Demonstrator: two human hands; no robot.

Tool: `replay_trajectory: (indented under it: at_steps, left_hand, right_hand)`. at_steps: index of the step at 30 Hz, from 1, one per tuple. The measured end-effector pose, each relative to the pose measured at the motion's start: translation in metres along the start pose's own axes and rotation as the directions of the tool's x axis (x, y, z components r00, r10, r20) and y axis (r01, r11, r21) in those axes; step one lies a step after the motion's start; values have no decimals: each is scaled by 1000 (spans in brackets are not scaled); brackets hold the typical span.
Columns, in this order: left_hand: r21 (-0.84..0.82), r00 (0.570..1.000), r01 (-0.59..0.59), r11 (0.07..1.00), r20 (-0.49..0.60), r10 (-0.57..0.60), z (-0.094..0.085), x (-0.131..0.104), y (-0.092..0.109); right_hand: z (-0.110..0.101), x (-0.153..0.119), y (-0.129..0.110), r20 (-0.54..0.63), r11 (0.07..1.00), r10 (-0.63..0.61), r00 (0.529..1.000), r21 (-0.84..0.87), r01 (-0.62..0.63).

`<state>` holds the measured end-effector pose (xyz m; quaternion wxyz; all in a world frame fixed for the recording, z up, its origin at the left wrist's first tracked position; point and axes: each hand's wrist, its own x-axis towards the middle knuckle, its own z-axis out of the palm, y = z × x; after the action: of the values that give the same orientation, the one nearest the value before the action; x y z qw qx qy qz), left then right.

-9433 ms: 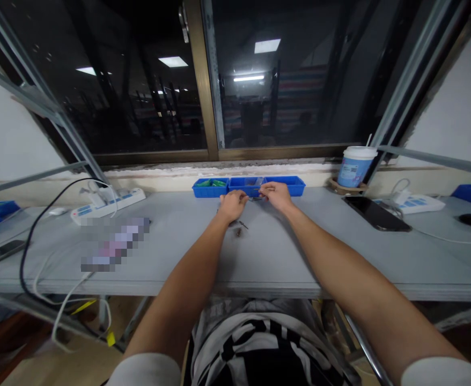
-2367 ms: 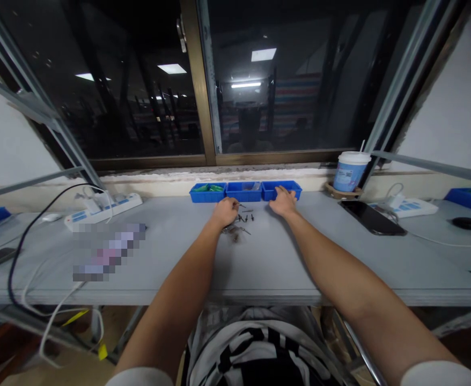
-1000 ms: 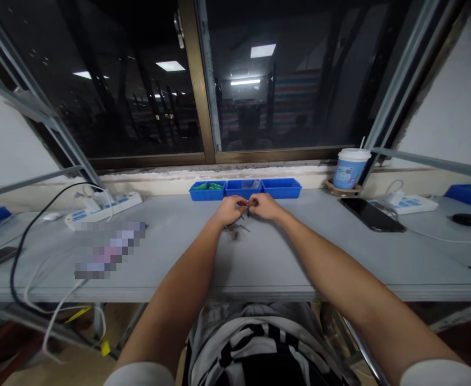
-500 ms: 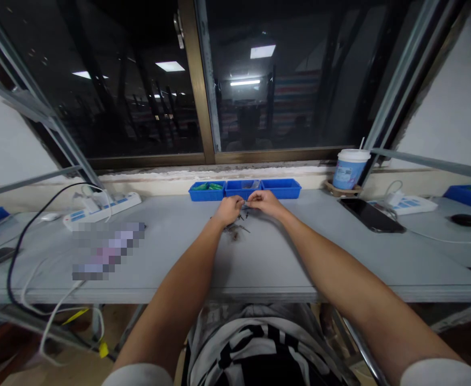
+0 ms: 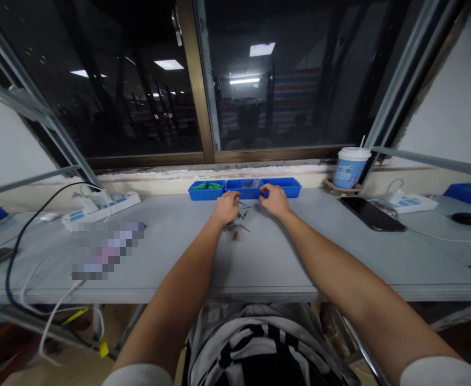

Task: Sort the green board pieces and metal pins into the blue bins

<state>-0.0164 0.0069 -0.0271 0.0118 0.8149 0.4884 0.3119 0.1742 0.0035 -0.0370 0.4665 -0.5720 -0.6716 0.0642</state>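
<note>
Small dark pieces that look like screws point(image 5: 241, 228) lie in a loose pile on the grey table, partly behind my left hand point(image 5: 227, 208). That hand is closed above the pile's left side, its fingertips together; whatever they may hold is too small to make out. My right hand point(image 5: 276, 200) is just in front of the blue trays, its thumb and forefinger curved with a gap between them and nothing visible there. Closest to it are the right blue tray point(image 5: 294, 194) and the middle blue tray point(image 5: 233, 194), which holds small items in clear plastic.
Green packets lie in the left blue tray point(image 5: 195, 196). A lidded cup point(image 5: 346, 170) stands at the back right, near a black phone point(image 5: 372, 214) and a power strip point(image 5: 416, 205). Another power strip point(image 5: 98, 210) and cables lie left. A window sits behind the table.
My hands were together above the pile, fingertips meeting. Now they are apart: the right has moved right and toward the trays, its fingers loosened, while the left has shifted slightly left.
</note>
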Motion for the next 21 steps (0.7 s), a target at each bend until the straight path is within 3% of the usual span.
replay_trajectory:
  at_steps: [2,5,13,17,19,21]
  left_hand:
    - [31,999,45,999,12,-45,0,0,-3]
    - [58,996,74,996,36,-76,0,-2,-5]
    - [61,994,78,995,78,-82,2,-2,-7]
    - [71,991,73,995,104,-81,1,-3,-7]
    - [80,990,69,994,117,-78,1,-3,-6]
    - [88,988,67,994,130,-79,0,-4,-5]
  right_hand:
    - [-3,1,7,-51,989,23,998,-148,-30]
    - [-4,3,16,-92,965,89,992,-240,-109]
    - [2,4,24,-5,932,196,981,-308,-188]
    - [2,5,19,-8,955,100,995,-281,-98]
    - [5,5,16,98,970,1,995,-244,23]
    - [9,3,14,256,967,-106,961,-200,160]
